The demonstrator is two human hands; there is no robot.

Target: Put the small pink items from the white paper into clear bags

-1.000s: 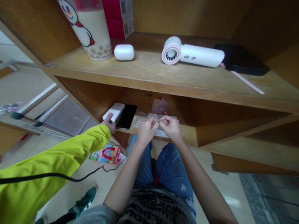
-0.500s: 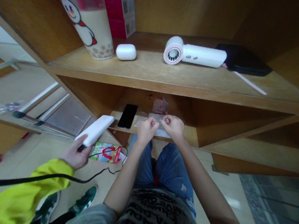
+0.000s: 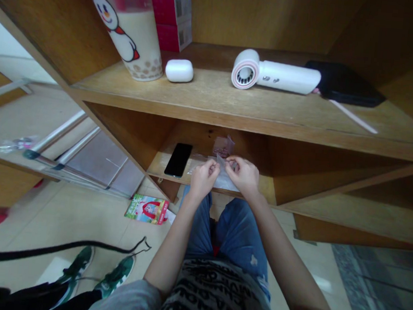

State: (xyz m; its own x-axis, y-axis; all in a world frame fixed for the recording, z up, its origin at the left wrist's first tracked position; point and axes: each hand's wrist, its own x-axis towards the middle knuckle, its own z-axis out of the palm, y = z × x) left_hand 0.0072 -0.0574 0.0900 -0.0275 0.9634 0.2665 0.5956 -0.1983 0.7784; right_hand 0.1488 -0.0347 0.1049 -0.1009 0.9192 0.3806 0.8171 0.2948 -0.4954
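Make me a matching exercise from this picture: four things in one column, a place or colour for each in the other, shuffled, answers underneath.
Column one
1. Phone
2. Handheld fan
3. Flat printed item
4. Left hand

Column two
A. On the floor
B. Black, on the lower shelf
C. Close beside the right hand, at the clear plastic
D. White, on the upper shelf

Right pairs: 1-B, 2-D, 3-A, 4-C

Dark tee (image 3: 215,298) with chunky black-and-grey lettering (image 3: 231,285) all over the front, plain grey short sleeves (image 3: 130,302) on the tee's sides, faded blue jeans (image 3: 238,230) past its hem, pale worn patch (image 3: 254,260) on one leg.
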